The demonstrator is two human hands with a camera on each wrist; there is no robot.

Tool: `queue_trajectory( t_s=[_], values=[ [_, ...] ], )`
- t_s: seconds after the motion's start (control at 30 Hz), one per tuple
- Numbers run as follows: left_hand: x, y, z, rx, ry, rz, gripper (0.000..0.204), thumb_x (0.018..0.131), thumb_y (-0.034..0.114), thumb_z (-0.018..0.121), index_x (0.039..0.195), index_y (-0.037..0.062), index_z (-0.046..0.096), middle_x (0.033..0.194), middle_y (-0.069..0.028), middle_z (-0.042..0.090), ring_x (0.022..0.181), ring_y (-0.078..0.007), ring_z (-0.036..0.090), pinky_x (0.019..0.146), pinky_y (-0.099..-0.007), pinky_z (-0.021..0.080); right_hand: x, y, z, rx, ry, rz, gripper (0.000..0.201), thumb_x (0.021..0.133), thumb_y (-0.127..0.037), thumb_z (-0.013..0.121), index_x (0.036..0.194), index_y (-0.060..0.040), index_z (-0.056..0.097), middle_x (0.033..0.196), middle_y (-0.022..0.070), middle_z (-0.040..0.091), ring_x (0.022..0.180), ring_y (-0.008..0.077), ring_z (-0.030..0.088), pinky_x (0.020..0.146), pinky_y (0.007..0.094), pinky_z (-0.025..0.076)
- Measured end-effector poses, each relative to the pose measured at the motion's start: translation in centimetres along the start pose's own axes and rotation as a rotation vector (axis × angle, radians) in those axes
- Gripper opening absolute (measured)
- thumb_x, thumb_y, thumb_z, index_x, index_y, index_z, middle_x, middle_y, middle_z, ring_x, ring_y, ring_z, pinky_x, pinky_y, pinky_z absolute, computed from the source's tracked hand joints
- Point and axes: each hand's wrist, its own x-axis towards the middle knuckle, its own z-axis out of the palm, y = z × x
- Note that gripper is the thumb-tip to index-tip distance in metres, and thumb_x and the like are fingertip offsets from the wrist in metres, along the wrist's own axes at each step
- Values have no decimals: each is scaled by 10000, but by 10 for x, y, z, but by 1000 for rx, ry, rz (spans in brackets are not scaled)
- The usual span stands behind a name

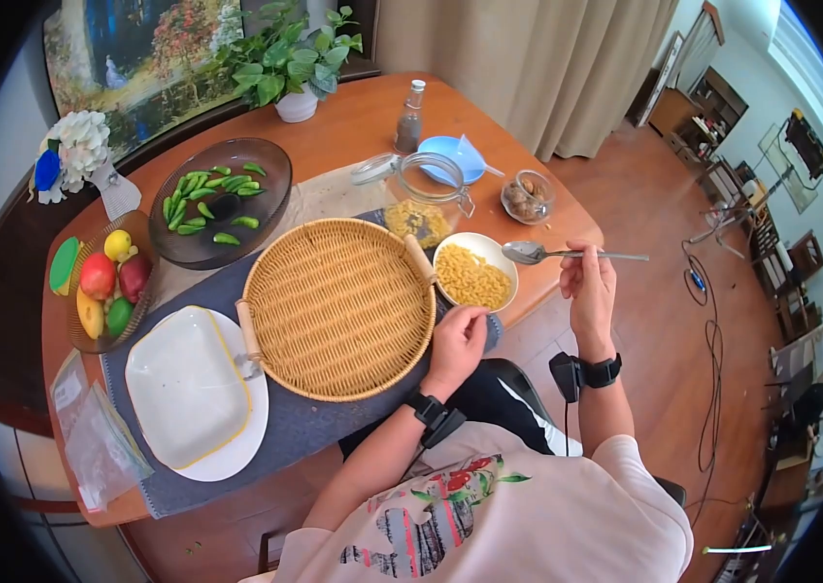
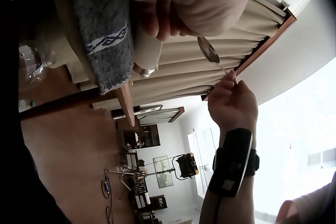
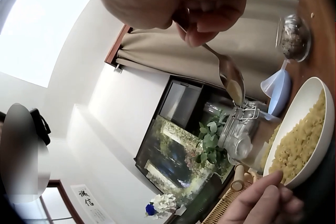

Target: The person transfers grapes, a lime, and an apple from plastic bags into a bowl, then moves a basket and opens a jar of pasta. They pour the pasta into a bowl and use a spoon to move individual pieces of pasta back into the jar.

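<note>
The right hand [image 1: 590,291] pinches the handle of a metal spoon [image 1: 525,253], held above the right edge of a white bowl [image 1: 513,282] of yellow pasta [image 1: 472,277]. In the right wrist view the spoon [image 3: 231,79] hangs beneath the fingers. The left hand [image 1: 460,345], its fingers curled, is at the bowl's near rim; whether it grips the rim is hard to tell. Beside the bowl's upper left stands an open glass jar [image 1: 418,219] with pasta inside. A round wicker tray [image 1: 338,311] lies left of the left hand.
A blue funnel [image 1: 452,155], a glass bottle [image 1: 410,121] and a small glass jar [image 1: 528,197] stand behind the bowl. Farther left are a dark plate [image 1: 183,160] of green peppers, a fruit basket [image 1: 144,282], a white square dish [image 1: 188,389] and a plastic bag [image 1: 100,447].
</note>
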Motion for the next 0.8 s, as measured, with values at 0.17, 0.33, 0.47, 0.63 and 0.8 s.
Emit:
queue_trajectory(
  t_s=[0.17, 0.33, 0.47, 0.63, 0.8],
  values=[
    [0, -4, 1, 40, -4, 25, 89, 805, 7, 549, 876, -16, 598, 781, -105, 586, 629, -175, 572, 550, -247, 453, 15, -4, -8, 72, -1, -44, 303, 944, -283, 405, 955, -24, 561, 705, 16, 539, 519, 57, 475, 436, 177, 357],
    [0, 2, 2, 106, -14, 35, 89, 809, 3, 546, 880, -16, 597, 786, -98, 586, 628, -151, 568, 548, -232, 450, 26, 7, -11, 107, -64, -18, 295, 945, -283, 401, 918, -35, 558, 667, 1, 521, 521, 51, 474, 439, 170, 363],
    [-1, 0, 3, 153, -26, 23, 90, 811, 0, 548, 884, -18, 598, 786, -97, 588, 631, -152, 572, 556, -235, 454, 34, 26, -14, 119, -120, 5, 284, 946, -278, 402, 876, -47, 553, 633, -15, 497, 519, 45, 471, 445, 165, 367],
    [0, 0, 5, 167, -14, -12, 87, 804, -10, 558, 880, -18, 598, 776, -100, 588, 635, -153, 572, 564, -236, 457, 43, 44, -17, 91, -174, 47, 277, 938, -284, 424, 865, -45, 544, 623, -7, 492, 520, 53, 466, 449, 170, 362],
    [-1, 3, 4, 207, -28, -33, 90, 802, -21, 559, 881, -15, 600, 802, -97, 591, 643, -145, 568, 565, -233, 454, 52, 57, -18, 102, -208, 92, 287, 939, -285, 420, 867, -39, 549, 621, -7, 492, 519, 56, 467, 452, 174, 364]
  ],
)
